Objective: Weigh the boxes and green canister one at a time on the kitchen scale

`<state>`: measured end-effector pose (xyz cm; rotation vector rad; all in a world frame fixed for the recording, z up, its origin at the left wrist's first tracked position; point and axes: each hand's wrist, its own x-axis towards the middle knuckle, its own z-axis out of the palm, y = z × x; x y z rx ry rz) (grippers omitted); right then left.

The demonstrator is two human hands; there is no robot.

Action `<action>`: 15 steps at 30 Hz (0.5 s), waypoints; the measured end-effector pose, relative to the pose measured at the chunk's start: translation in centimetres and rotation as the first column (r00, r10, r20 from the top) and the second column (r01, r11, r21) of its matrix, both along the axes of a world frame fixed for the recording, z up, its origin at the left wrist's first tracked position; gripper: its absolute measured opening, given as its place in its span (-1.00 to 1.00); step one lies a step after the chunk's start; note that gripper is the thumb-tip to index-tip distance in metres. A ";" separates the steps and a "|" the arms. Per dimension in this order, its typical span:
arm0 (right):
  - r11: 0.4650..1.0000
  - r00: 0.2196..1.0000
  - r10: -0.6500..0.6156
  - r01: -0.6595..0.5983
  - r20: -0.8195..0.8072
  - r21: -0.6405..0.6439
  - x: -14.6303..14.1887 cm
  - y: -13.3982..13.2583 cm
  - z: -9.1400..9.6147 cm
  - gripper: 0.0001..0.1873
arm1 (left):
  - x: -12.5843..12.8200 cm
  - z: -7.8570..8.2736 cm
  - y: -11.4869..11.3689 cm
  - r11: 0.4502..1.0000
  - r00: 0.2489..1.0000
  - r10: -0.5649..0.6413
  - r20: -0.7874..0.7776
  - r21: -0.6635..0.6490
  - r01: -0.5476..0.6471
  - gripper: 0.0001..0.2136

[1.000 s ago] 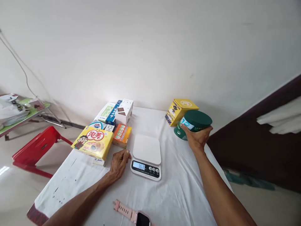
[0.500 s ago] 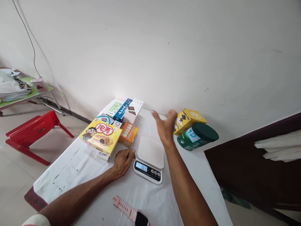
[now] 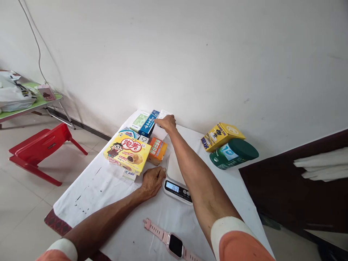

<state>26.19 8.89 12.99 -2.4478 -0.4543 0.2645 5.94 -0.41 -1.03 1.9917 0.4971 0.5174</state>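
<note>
My right hand (image 3: 166, 123) reaches across to the far side of the table, its fingers closed over a white box (image 3: 160, 133) that stands behind an orange box (image 3: 157, 149). Curled in a loose fist, my left hand (image 3: 152, 182) rests on the cloth, thumb tip against the left edge of a white kitchen scale (image 3: 174, 166). The lit display reads 363, and my right forearm hides part of the scale. A yellow snack box (image 3: 127, 154) lies left of the orange box, on top of smaller boxes. A blue box (image 3: 149, 123) is beside my right hand.
To the right, a yellow box (image 3: 223, 135) stands behind a tilted green canister (image 3: 231, 154). A pink watch (image 3: 174, 244) lies near the front. The white-covered table (image 3: 108, 203) meets the wall. A red chair (image 3: 46, 148) and a green table (image 3: 40, 105) are at left.
My right hand has moved left from near the yellow box and canister, closing over the white box. My left hand stays beside the scale. The view has shifted slightly.
</note>
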 end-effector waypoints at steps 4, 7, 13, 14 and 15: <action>0.997 0.997 -0.070 0.071 -0.018 0.033 0.8 -1.6 0.7 -0.09 | -0.1 0.1 0.2 1.000 1.000 0.001 0.000 -0.005 -0.001 -0.53; 0.995 0.998 -0.070 0.070 -0.005 0.075 1.2 -4.0 1.7 -0.23 | -0.2 0.4 0.2 1.000 1.000 -0.005 -0.017 -0.011 0.004 -0.54; 0.984 0.992 -0.007 -0.015 0.122 0.178 2.5 -11.6 3.7 -0.28 | -0.3 0.8 0.3 0.999 1.000 -0.007 -0.023 -0.035 0.006 -0.54; 0.978 0.988 0.011 -0.043 0.156 0.202 2.7 -13.2 3.8 -0.26 | -0.3 0.9 0.4 0.999 1.000 -0.010 -0.022 -0.034 0.010 -0.54; 0.971 0.982 0.032 -0.075 0.184 0.227 2.9 -14.8 3.8 -0.24 | -0.3 1.0 0.4 0.999 1.000 -0.015 -0.023 -0.031 0.015 -0.54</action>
